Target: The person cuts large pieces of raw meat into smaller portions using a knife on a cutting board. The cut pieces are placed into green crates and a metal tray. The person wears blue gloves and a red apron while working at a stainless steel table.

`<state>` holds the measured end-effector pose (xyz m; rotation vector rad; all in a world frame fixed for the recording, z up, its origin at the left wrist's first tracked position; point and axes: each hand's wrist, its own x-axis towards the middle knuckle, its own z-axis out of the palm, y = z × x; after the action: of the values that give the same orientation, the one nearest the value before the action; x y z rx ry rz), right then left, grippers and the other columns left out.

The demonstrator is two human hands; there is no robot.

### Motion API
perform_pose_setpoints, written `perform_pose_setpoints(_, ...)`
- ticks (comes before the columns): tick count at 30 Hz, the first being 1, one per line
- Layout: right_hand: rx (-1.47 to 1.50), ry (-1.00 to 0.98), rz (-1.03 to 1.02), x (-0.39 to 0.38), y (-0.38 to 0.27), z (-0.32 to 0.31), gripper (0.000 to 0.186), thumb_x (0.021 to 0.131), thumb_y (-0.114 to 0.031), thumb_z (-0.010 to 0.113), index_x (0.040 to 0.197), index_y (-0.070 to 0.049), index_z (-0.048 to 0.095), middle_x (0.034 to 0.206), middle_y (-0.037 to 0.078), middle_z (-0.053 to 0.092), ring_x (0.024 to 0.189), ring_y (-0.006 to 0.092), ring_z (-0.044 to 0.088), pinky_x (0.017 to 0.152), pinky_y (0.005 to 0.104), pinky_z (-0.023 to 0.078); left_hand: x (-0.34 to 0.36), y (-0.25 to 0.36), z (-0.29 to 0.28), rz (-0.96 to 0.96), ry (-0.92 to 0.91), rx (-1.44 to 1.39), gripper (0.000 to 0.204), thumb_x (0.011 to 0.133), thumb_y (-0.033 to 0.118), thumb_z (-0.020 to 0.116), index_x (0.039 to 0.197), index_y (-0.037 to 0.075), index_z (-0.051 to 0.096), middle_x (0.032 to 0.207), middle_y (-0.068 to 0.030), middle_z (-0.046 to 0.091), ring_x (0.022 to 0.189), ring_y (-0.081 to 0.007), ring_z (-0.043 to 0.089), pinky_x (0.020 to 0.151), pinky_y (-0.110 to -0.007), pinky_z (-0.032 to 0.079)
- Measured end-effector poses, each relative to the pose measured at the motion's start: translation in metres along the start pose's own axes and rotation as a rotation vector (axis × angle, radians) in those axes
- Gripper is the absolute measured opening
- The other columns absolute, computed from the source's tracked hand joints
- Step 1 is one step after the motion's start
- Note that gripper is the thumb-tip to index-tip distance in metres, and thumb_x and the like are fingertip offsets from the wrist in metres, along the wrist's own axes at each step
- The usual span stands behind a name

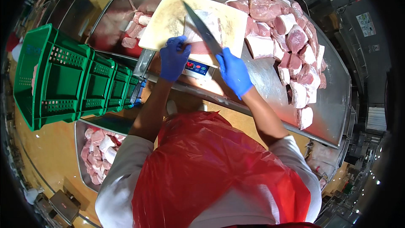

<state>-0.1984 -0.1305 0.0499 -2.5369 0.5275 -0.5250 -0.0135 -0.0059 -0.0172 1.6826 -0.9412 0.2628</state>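
Blue gloves cover both hands at work here. The right hand (235, 71) is closed around the handle of a long knife (198, 22), its blade slanting forward and leftward over a slab of meat (200, 49). That slab lies on a pale cutting board (162, 20), just ahead of and between the hands. The left hand (174, 57) has its fingers bent beside the slab's near left end; from here I can't tell whether they grip it. A scale (196, 68) sits between the hands, nearer the body. Right of the right hand, cut meat pieces (296, 38) crowd the metal surface (263, 74). Green crates (61, 80) stand left of the left hand.
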Motion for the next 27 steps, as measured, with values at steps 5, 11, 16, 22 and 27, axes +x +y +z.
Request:
perform_pose_setpoints(5,-0.128,-0.035,-0.127,0.063,-0.047,0.023,0.020,0.100,-0.020,0.054,0.109,-0.003,0.046,0.084,0.025,0.066,0.076,0.0472,0.064,0.065,0.0534,0.050,-0.003,-0.010,-0.002,0.094,0.013,0.010,0.017,0.080,0.007,0.072,0.088,0.011,0.057,0.074,-0.0084,0.058,0.061,-0.0288,0.060,0.055,-0.042,0.049)
perform_pose_setpoints(11,-0.355,-0.395,-0.060,0.026,-0.015,0.005,0.022,0.097,-0.017,0.051,0.117,-0.008,0.048,0.091,0.025,0.067,0.080,0.0431,0.068,0.069,0.0519,0.054,-0.011,-0.018,-0.006,0.231,0.101,0.132,0.016,0.078,0.005,0.071,0.079,0.011,0.056,0.072,-0.0099,0.056,0.063,-0.0302,0.059,0.054,-0.042,0.047)
perform_pose_setpoints(16,-0.746,-0.563,-0.070,-0.050,0.048,-0.100,0.030,0.097,-0.014,0.048,0.127,-0.013,0.049,0.089,0.023,0.067,0.075,0.0417,0.068,0.059,0.0508,0.054,-0.020,-0.032,-0.025,0.190,-0.055,0.276,0.012,0.077,0.002,0.069,0.080,0.008,0.059,0.073,-0.0083,0.059,0.067,-0.0298,0.062,0.059,-0.041,0.051)
perform_pose_setpoints(22,-0.635,-0.388,-0.049,-0.035,0.011,-0.109,0.022,0.094,-0.010,0.052,0.116,-0.010,0.049,0.088,0.023,0.064,0.072,0.0424,0.066,0.061,0.0495,0.054,-0.006,0.004,-0.026,0.122,0.049,0.047,0.019,0.076,0.006,0.070,0.094,0.007,0.066,0.085,-0.0103,0.060,0.078,-0.0308,0.063,0.071,-0.039,0.053)
perform_pose_setpoints(27,-0.307,-0.057,-0.174,0.013,-0.044,-0.017,0.016,0.096,-0.015,0.053,0.107,-0.005,0.050,0.092,0.024,0.065,0.079,0.0434,0.066,0.067,0.0514,0.052,-0.022,-0.009,-0.011,0.312,-0.066,0.134,0.023,0.075,0.007,0.071,0.097,0.008,0.063,0.090,-0.0070,0.059,0.083,-0.0296,0.062,0.071,-0.041,0.052)
